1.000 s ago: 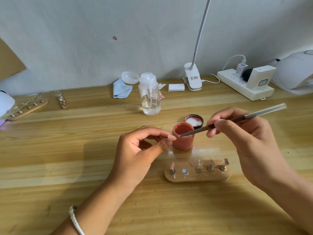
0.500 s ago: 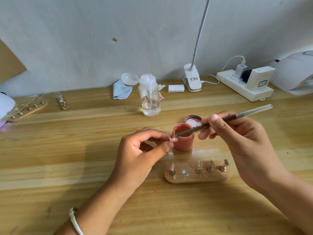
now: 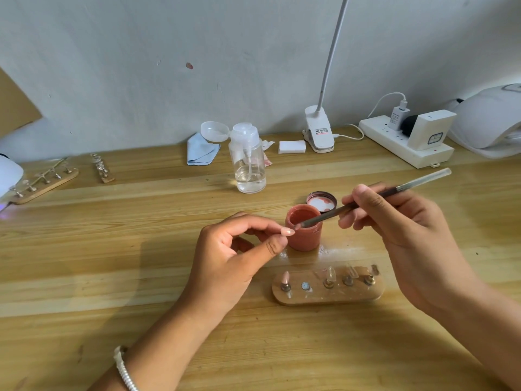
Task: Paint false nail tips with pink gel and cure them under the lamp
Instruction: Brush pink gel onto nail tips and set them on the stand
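Observation:
My left hand (image 3: 236,255) pinches a small pink nail tip (image 3: 288,231) between thumb and forefinger, just left of the open pink gel pot (image 3: 304,230). My right hand (image 3: 394,227) grips a thin brush (image 3: 375,197); its bristle end touches the nail tip over the pot's rim. In front of the pot lies a wooden holder (image 3: 328,289) with one pink-painted tip at its left, an empty magnet spot beside it, and three clear tips to the right. The pot's lid (image 3: 321,200) lies open behind it.
A clear pump bottle (image 3: 249,162) stands behind the pot, with a blue cloth (image 3: 201,149) and white pads (image 3: 291,146) near the wall. A clip lamp (image 3: 320,134) and power strip (image 3: 406,143) sit back right. A second wooden holder (image 3: 45,182) lies by a white curing lamp (image 3: 8,173) far left.
The brush tip has moved left from the gel pot onto the nail tip held by my left hand, and now strokes it. My left hand has barely moved.

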Demonstrator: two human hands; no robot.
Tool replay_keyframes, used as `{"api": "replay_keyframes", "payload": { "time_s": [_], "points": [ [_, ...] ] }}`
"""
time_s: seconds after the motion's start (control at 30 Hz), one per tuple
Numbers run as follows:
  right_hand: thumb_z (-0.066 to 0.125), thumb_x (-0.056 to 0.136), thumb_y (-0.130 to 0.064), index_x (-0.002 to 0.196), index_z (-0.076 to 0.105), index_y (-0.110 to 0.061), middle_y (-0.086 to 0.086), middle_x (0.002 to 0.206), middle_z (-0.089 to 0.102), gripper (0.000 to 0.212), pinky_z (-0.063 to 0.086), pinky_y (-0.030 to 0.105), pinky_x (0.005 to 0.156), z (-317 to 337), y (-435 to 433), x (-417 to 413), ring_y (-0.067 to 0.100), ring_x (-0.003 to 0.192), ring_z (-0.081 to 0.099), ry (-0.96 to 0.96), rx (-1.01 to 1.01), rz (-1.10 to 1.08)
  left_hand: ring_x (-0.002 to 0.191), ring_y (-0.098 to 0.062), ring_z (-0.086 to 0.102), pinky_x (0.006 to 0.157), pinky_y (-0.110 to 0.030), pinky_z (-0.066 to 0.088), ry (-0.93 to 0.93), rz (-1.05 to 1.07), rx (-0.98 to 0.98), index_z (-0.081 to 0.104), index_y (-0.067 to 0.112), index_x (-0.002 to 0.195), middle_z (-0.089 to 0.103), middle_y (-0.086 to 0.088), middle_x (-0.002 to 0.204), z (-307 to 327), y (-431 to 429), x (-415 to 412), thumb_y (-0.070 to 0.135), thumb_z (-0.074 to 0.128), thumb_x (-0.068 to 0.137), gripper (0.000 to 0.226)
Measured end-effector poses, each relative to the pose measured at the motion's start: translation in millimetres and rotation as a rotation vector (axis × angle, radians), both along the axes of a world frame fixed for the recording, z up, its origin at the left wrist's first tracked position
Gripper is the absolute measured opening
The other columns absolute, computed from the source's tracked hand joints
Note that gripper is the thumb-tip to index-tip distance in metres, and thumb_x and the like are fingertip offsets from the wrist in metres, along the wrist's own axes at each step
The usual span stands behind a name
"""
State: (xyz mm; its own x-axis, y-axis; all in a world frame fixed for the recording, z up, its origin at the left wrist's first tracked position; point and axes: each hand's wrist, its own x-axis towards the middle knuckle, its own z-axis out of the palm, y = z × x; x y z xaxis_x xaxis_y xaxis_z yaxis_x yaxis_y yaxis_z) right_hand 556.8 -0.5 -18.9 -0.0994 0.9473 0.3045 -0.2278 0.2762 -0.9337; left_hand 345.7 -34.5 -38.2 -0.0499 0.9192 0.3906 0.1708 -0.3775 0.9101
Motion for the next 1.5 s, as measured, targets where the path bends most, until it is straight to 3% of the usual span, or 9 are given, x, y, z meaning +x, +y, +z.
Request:
{"api": "replay_keyframes", "payload": {
  "time_s": [0.17,0.4,0.57,0.77,0.87,1.0,1.23,1.4,1.5],
  "points": [
    [0.065,0.085,-0.036,0.088,0.075,-0.011,0.009,0.075,0.074,0.027,0.048,0.018,0.069,-0.5,-3.9,-3.1,0.014,0.079,0.066,-0.023,0.007,0.06,0.082,-0.015,0.068,0.073,-0.031,0.055,-0.024,0.012,-0.022,0.078,0.018,0.086,0.075,-0.003,0.086,-2.0,1.5,-0.2,0.019,0.082,0.072,0.014],
    [0.066,0.084,-0.032,0.07,0.077,-0.022,0.006,0.075,0.073,0.021,0.049,0.018,0.066,0.8,-0.3,0.0,0.012,0.071,0.066,-0.022,-0.056,0.013,0.083,-0.017,0.069,0.076,-0.025,0.055,0.006,-0.006,0.02,0.079,0.018,0.085,0.075,-0.004,0.087,-0.6,0.5,-0.6,0.015,0.08,0.073,0.012],
    [0.066,0.086,-0.036,0.083,0.08,-0.018,0.009,0.076,0.074,0.023,0.05,0.019,0.07,-0.4,-3.5,-1.3,0.013,0.08,0.066,-0.039,-0.054,0.071,0.083,-0.019,0.068,0.075,-0.036,0.056,-0.022,0.013,0.003,0.078,0.014,0.085,0.074,-0.005,0.086,-1.5,0.9,-0.1,0.016,0.081,0.071,0.014],
    [0.067,0.081,-0.038,0.074,0.078,-0.02,0.007,0.072,0.073,0.022,0.044,0.032,0.078,1.5,-1.4,-0.1,0.012,0.074,0.067,-0.045,-0.092,0.01,0.083,-0.019,0.068,0.073,-0.031,0.056,-0.005,-0.003,0.011,0.078,0.015,0.085,0.074,-0.005,0.088,-1.6,1.1,-0.5,0.014,0.082,0.073,0.012],
    [0.066,0.082,-0.037,0.069,0.076,-0.021,0.006,0.074,0.073,0.023,0.047,0.027,0.075,1.3,-1.6,0.0,0.012,0.075,0.066,-0.018,-0.081,0.026,0.082,-0.019,0.068,0.073,-0.027,0.055,-0.005,0.001,0.015,0.079,0.016,0.084,0.074,-0.006,0.087,-2.1,1.5,-0.6,0.013,0.082,0.073,0.012],
    [0.065,0.086,-0.036,0.076,0.079,-0.023,0.006,0.079,0.075,0.022,0.049,0.019,0.071,0.7,-5.0,-3.0,0.013,0.082,0.066,-0.035,-0.041,0.097,0.082,-0.016,0.068,0.073,-0.032,0.055,-0.017,0.019,0.001,0.078,0.018,0.085,0.074,-0.004,0.086,-1.9,1.8,0.7,0.019,0.083,0.071,0.014],
    [0.066,0.085,-0.035,0.075,0.075,-0.017,0.008,0.072,0.072,0.023,0.047,0.026,0.072,-1.7,0.4,1.4,0.011,0.073,0.065,-0.026,-0.106,0.004,0.082,-0.015,0.068,0.074,-0.02,0.053,-0.007,-0.019,0.011,0.079,0.018,0.084,0.075,-0.003,0.087,1.2,0.3,0.4,0.014,0.079,0.074,0.012],
    [0.064,0.087,-0.036,0.084,0.079,-0.017,0.009,0.077,0.074,0.024,0.049,0.019,0.07,-1.5,-4.8,-2.7,0.013,0.08,0.066,-0.023,-0.057,0.114,0.081,-0.013,0.068,0.072,-0.023,0.055,-0.026,0.002,-0.01,0.078,0.019,0.085,0.075,-0.002,0.085,0.3,0.2,1.0,0.017,0.08,0.07,0.015],
    [0.065,0.086,-0.034,0.083,0.076,-0.015,0.007,0.073,0.073,0.023,0.049,0.02,0.069,-0.9,-2.9,-2.0,0.012,0.077,0.066,-0.035,-0.072,0.058,0.082,-0.014,0.069,0.073,-0.027,0.056,-0.021,-0.004,-0.008,0.079,0.018,0.085,0.076,-0.002,0.087,0.3,0.2,0.5,0.016,0.08,0.072,0.014]
  ]
}}
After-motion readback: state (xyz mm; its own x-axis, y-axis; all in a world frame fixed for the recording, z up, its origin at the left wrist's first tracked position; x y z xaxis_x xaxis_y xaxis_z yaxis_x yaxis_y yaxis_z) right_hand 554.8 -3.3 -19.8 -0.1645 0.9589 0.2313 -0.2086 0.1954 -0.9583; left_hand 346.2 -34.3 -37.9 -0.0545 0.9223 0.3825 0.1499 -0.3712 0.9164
